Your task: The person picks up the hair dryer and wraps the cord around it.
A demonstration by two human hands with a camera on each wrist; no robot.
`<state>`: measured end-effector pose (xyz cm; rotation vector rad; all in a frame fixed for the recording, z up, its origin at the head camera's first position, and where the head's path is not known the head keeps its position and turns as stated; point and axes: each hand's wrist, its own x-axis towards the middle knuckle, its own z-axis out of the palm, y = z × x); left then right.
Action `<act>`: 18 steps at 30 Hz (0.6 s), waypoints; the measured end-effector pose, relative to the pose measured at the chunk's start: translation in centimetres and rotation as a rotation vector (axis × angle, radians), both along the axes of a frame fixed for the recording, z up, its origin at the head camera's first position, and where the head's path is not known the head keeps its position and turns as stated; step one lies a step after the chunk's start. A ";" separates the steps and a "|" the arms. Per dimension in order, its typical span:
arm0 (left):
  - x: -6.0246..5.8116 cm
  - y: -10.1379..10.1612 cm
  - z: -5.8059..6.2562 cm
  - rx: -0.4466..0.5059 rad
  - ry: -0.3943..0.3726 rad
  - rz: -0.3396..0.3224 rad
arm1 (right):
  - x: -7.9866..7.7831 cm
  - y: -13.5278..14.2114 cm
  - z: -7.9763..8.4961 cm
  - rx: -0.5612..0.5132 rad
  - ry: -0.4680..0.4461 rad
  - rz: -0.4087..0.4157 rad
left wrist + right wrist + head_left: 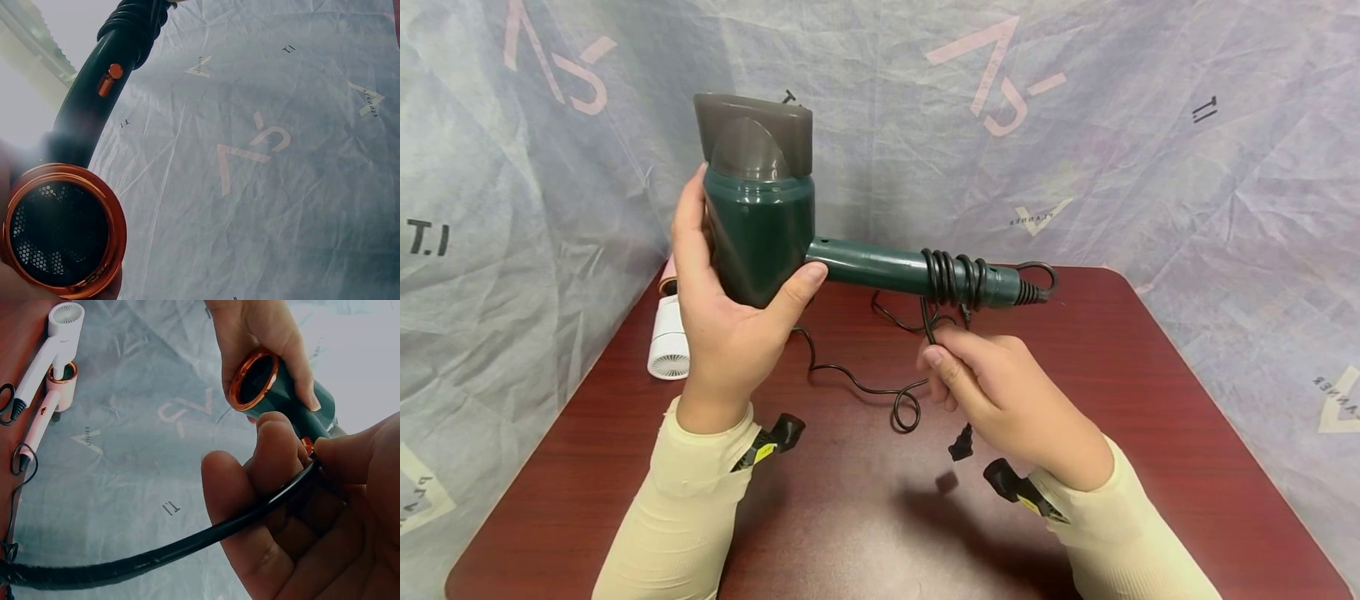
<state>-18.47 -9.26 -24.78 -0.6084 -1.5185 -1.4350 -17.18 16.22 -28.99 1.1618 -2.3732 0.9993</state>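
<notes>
From afar I am watching one white plastic hair dryer (669, 337) and one pale pink hair dryer (41, 425) resting at the left of a glossy reddish-brown table (827, 517), the left hand (721, 333) partly blocking them (my head view is catching only portions). That hand is gripping one dark-green, grey-nozzled hair dryer (762, 237) above the tabletop, so I am counting three dryers. The right hand (996, 387) is pinching a black rubbery cord (178, 550), coils of which are circling the green handle (868, 267).
</notes>
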 end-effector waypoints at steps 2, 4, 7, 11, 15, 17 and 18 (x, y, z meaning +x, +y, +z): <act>0.0 0.0 0.0 -0.007 -0.001 0.008 | 0.1 0.1 0.1 0.010 0.007 -0.011; 0.1 0.0 -0.1 -0.015 -0.004 0.022 | 0.3 0.2 0.2 0.021 0.002 -0.020; 0.1 0.1 0.0 -0.026 -0.009 0.045 | 0.5 0.3 0.5 0.039 -0.008 -0.028; 0.2 0.0 0.0 -0.039 -0.017 0.058 | 1.0 0.5 0.8 0.048 0.019 -0.031; 0.2 0.0 0.1 -0.051 -0.021 0.079 | 1.4 0.7 1.1 0.041 0.050 -0.019; 0.3 0.0 0.2 -0.056 -0.025 0.098 | 1.6 0.8 1.3 0.038 0.060 -0.009; 0.3 0.0 0.2 -0.059 -0.027 0.106 | 1.6 0.8 1.3 0.038 0.061 -0.007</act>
